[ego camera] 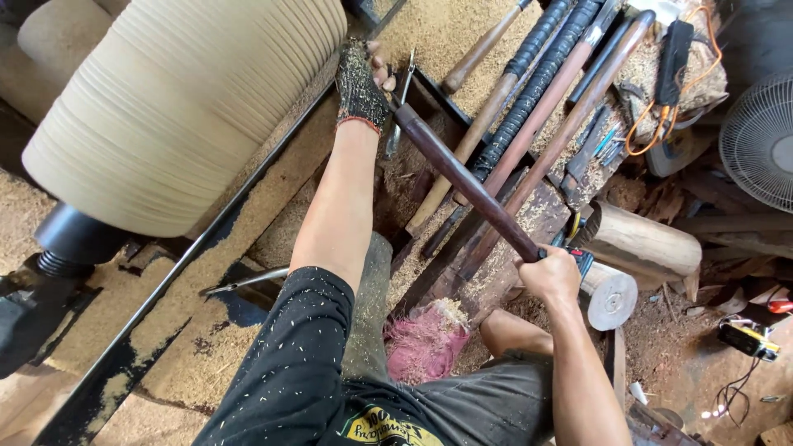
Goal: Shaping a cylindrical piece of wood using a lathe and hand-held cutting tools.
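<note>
Gloved left hand clamps the chisel near the blank; right hand grips its handle: steady, light cuts seem best.

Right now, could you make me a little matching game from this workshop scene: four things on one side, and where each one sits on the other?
Things:
1. gloved left hand
2. bare right hand
3. big pale wooden piece
4. white fan

Places:
A. far right edge
B. near end of the long dark tool handle
C. upper left, above the metal rail
D. far end of the handle, beside the wooden piece

Pairs: 1-D, 2-B, 3-C, 4-A
</note>
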